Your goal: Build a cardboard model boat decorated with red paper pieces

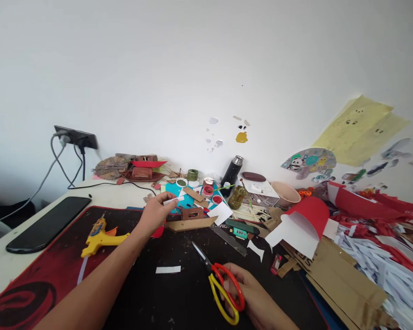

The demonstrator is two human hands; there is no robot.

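My left hand (159,211) reaches forward over the desk and pinches a small white paper strip (173,200) between thumb and fingers. Just beyond and to its right sits a cardboard model boat (192,222) with a brown cabin. In my right hand (242,286) is a pair of scissors (211,271) with one red and one yellow handle loop. Their blades point up and left and look closed or nearly so. Another white paper strip (168,270) lies flat on the dark mat (141,298), left of the scissors.
A yellow glue gun (101,239) rests at left beside a black phone (50,224). Paint jars (207,191), a black flask (232,175) and a metal ruler (229,240) lie beyond the hands. At right are cardboard sheets (344,282), curved red paper (309,213) and heaped paper scraps (382,270).
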